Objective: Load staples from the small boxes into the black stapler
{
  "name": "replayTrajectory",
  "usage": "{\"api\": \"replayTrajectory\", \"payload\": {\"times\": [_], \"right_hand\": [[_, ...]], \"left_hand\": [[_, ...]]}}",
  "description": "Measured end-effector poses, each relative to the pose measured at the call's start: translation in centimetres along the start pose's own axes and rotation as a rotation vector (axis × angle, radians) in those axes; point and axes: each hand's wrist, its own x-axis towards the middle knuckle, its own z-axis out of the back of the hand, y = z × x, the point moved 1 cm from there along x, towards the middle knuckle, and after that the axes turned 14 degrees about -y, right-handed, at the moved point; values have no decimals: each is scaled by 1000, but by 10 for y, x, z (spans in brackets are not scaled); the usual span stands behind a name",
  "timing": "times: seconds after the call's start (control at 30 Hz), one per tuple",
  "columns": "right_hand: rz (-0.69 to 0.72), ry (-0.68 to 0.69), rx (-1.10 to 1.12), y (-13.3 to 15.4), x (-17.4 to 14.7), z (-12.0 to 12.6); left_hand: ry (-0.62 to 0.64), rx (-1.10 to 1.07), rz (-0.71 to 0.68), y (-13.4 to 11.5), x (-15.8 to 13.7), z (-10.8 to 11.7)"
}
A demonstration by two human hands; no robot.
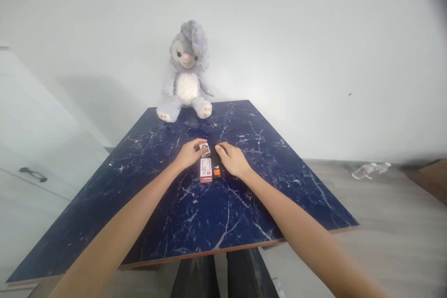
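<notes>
My left hand (191, 152) is closed around a small white box (206, 151), its thumb and fingers at the near and far ends. Just in front of that box, nearer to me, lies a red-and-white box (206, 169). Along the right side of both stands a long black box (216, 164) with an orange patch at its near end. My right hand (233, 158) grips this black box from the right, thumb on top; the other fingers are partly hidden. All three boxes sit close together on the dark blue marbled table (230, 214).
A grey plush rabbit (187, 70) sits at the table's far edge against the white wall. On the left is a white cabinet with a black handle (32, 174). Clear plastic bottles (370, 170) lie on the floor at right, near a brown box (431, 178).
</notes>
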Motion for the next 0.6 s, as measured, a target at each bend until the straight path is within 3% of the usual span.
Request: {"api": "replayTrajectory", "payload": {"times": [0.1,0.17,0.33,0.47,0.6], "right_hand": [[-9,7,7,-3,1,-1],[-13,19,-6,-2,3,-1],[-115,115,-159,3,7,11],[-100,170,-178,9,7,16],[-106,149,-244,9,7,18]], "left_hand": [[168,-162,61,-2,-3,7],[192,-183,77,-6,-12,19],[209,104,-47,-13,-56,44],[148,296,-97,-14,-85,35],[132,333,-106,-22,-82,12]]}}
